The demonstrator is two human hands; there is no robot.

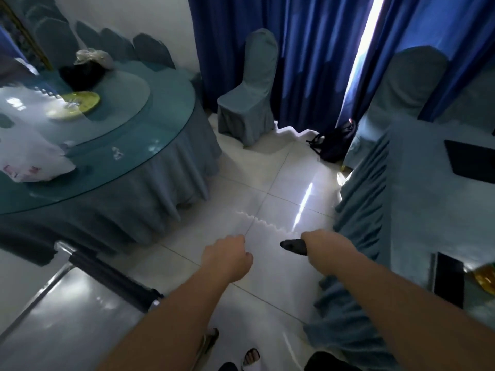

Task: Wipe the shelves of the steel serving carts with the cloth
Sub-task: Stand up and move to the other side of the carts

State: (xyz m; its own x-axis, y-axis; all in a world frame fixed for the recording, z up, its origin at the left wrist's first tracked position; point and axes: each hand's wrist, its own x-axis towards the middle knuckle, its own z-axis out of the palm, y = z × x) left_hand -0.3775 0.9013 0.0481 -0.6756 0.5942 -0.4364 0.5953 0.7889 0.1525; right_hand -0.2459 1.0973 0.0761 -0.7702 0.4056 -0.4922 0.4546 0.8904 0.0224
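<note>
Our right hand (320,243) squeezes the soft, light cloth (293,246), our left hand (227,257) makes an empty fist, and the hard steel cart (67,311) waits at eight o'clock.

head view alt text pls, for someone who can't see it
Two bare arms reach out over a white tiled floor; the right hand grips a dark cloth, the left hand is a closed fist. A steel cart sits lower left, below a round draped table.
</note>
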